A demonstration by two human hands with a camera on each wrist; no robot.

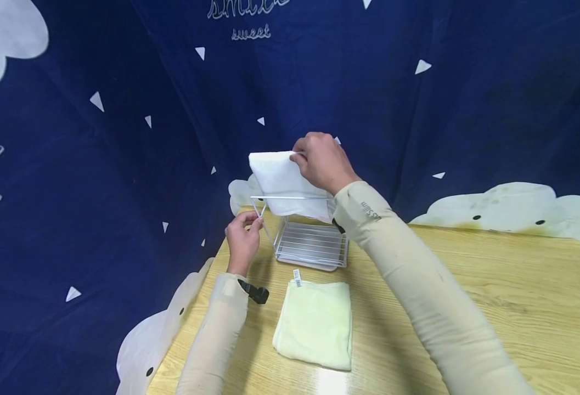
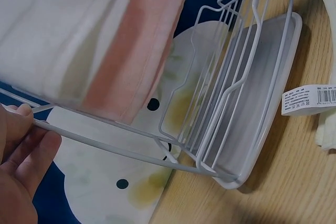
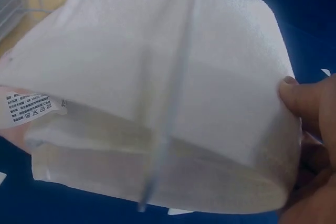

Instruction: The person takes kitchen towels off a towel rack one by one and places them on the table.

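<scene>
Wooden tabletop [image 1: 467, 285] spreads across the lower right, a folded pale-yellow towel [image 1: 314, 326] on it at bottom centre. Beyond, mid-frame, my left hand [image 1: 242, 238] pinches the white wire rack [image 1: 309, 241]. Higher, my right hand [image 1: 325, 162] has thumb and fingers closed on the white towel [image 1: 282, 175] at the rack's top; a pink towel [image 2: 139, 45] shows beside it in the left wrist view. Farthest hangs a blue curtain [image 1: 319, 82].

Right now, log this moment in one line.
left hand: holds white wire rack | right hand: pinches folded white towel | yellow towel: folded, on wooden table
</scene>
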